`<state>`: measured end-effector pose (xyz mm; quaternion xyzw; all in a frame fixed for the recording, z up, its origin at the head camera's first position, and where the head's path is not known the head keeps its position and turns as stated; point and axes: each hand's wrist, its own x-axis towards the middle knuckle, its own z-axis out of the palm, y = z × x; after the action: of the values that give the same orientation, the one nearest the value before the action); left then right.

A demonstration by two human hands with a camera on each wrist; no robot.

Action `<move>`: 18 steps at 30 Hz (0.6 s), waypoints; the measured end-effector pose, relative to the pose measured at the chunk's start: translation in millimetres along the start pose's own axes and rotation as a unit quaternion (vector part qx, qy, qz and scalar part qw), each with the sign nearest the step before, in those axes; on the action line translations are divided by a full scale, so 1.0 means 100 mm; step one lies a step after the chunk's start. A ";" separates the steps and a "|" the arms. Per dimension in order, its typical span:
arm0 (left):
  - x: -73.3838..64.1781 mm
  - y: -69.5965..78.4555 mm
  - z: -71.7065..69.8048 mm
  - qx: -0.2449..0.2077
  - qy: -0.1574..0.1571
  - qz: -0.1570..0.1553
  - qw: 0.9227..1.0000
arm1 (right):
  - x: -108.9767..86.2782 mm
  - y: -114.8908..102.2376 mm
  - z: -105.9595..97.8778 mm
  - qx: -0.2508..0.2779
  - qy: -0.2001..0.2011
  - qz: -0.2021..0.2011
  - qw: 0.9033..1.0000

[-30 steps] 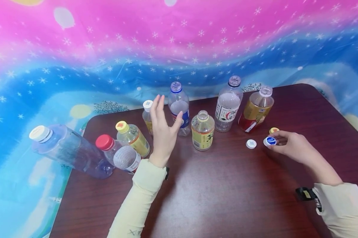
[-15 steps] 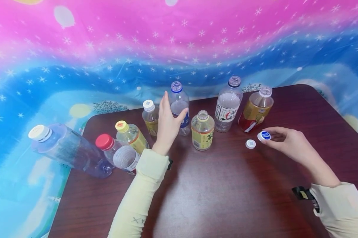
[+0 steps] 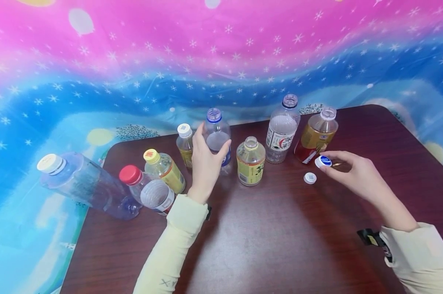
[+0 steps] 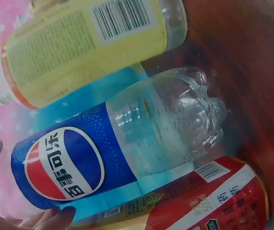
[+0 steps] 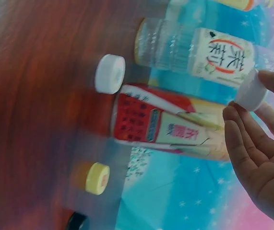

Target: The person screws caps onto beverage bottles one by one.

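Note:
My left hand [image 3: 204, 169] holds a clear plastic Pepsi bottle [image 4: 79, 163] with a blue label and no cap, its fingers and thumb around the upper part. The bottle's open neck [image 3: 214, 116] shows above the fingers. Between thumb and fingers, my right hand [image 3: 355, 169] pinches a white bottle cap [image 5: 252, 91] with a blue top, above the table. Below it a loose white cap [image 3: 310, 178] lies on the wood. A yellow cap [image 5: 98, 178] rests nearby, mostly hidden by the right hand in the head view.
Uncapped bottles stand around: a yellow-labelled one [image 3: 251, 163], a clear one [image 3: 281, 136] and a red-and-gold one [image 3: 317, 132]. To the left are capped bottles, among them a red-capped one [image 3: 148, 190] and a large bluish bottle [image 3: 92, 190]. A patterned cloth [image 3: 221, 49] hangs behind the table.
My left hand has closed around the Pepsi bottle and drawn it slightly left and nearer. The right hand has lifted the blue-topped cap and carried it leftward and away from me.

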<state>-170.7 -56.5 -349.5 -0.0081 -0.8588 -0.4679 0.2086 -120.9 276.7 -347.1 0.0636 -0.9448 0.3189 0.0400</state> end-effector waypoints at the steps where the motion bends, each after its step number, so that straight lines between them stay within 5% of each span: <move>1: -0.03 0.00 -0.01 0.002 0.004 0.002 1.000 | 0.00 -0.03 0.00 0.002 0.008 -0.008 1.000; 6: -0.23 0.00 -0.09 0.016 0.031 0.021 0.999 | 0.00 -0.24 0.01 0.017 0.049 -0.038 0.998; 10: -0.40 0.02 -0.16 0.022 0.047 0.065 0.997 | 0.00 -0.47 0.00 0.030 0.057 -0.044 0.997; 18: -0.69 0.08 -0.16 0.033 0.041 0.113 0.992 | 0.04 -0.93 0.01 0.054 0.066 -0.137 0.987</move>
<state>-100.0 -52.1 -360.6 -0.0788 -0.8582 -0.4127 0.2948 -111.5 202.1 -291.7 0.1735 -0.9038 0.3643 0.1426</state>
